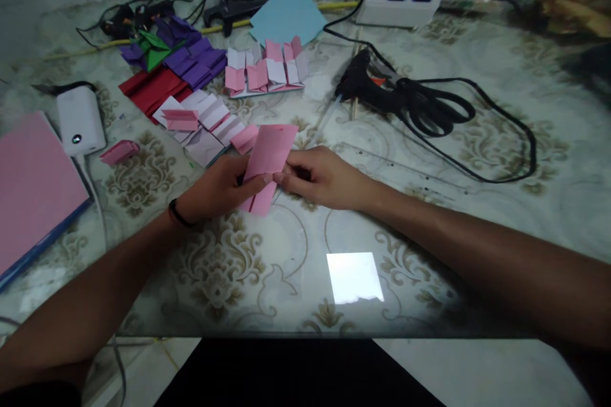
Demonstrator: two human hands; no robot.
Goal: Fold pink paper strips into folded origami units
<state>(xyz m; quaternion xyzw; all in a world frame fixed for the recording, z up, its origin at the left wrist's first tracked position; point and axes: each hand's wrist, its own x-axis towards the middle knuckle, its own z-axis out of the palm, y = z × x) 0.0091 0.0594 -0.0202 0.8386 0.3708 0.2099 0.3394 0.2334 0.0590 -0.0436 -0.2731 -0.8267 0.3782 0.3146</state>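
Note:
A folded strip of pink paper is held upright above the table, between both hands. My left hand grips its left edge, thumb across the front face. My right hand pinches the right edge with thumb and forefinger; the other fingers curl behind. The strip's lower end shows beneath the thumbs. Just behind my left hand lie folded white and pink paper pieces. A small folded pink piece rests alone farther left.
Behind stand more pink-and-white folds, red folds, purple folds and blue sheets. A black glue gun with coiled cord lies right, near a clear ruler. A white power bank and pink sheets sit left.

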